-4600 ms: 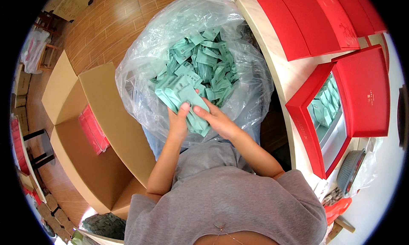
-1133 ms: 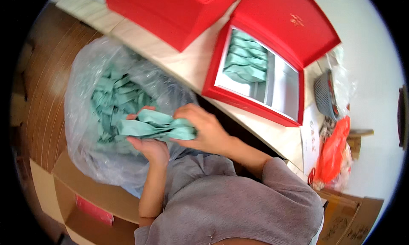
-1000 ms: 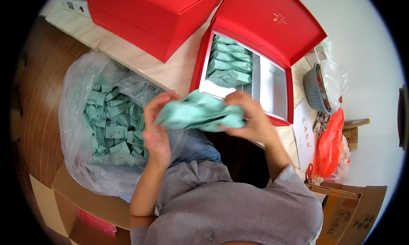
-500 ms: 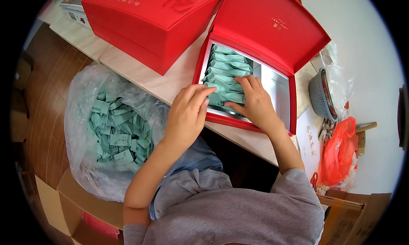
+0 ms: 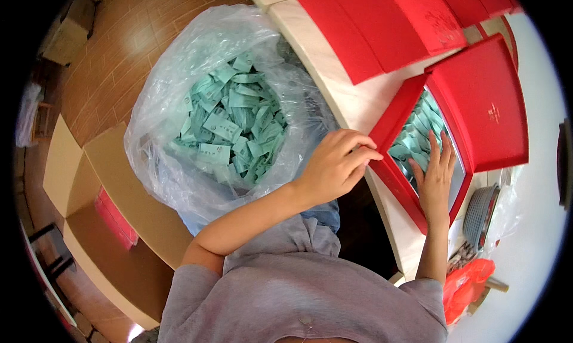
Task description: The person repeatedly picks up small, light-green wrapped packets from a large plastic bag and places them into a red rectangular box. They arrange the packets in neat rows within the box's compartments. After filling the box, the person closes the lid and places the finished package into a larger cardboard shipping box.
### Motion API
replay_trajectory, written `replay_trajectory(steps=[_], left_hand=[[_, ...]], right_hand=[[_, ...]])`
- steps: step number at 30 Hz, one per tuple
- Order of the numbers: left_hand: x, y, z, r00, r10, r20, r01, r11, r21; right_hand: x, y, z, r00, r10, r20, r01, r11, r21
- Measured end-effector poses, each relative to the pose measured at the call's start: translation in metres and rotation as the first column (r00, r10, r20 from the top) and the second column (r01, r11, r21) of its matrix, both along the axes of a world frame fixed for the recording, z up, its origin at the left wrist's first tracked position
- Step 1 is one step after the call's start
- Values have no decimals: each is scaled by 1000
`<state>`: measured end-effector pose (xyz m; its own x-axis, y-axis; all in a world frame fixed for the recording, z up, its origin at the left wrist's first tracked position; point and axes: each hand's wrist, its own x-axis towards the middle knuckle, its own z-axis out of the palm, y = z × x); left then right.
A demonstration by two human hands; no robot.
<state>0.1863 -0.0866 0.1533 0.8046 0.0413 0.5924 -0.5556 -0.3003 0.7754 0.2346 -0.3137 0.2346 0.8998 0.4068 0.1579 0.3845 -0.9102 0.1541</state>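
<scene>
Observed right hand [image 5: 436, 182] open, fingers spread over the green sachets [image 5: 413, 135] inside the open red box [image 5: 401, 185] on the bench [image 5: 337, 92]; cannot tell how much is touching. Noted left hand [image 5: 335, 167] half-curled, loosely open, fingertips just beside the box rim. Logged heap of similar sachets [image 5: 222, 125] in clear plastic bag [image 5: 152, 134], between bench and open carton [image 5: 140, 188].

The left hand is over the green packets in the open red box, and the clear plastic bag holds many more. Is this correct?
In the head view, the right hand, not the left hand, is over the green packets in the open red box. The rest stands.
</scene>
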Motion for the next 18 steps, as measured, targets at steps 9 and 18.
replay_trajectory(steps=[9, 18], left_hand=[[-42, 82, -95, 837, 410, -362, -400, 910, 107], [2, 116, -231, 437, 559, -705, -203, 825, 528]], right_hand=[[0, 7, 24, 975, -11, -223, 54, 981, 185], [-41, 178, -56, 780, 611, -135, -403, 657, 637]])
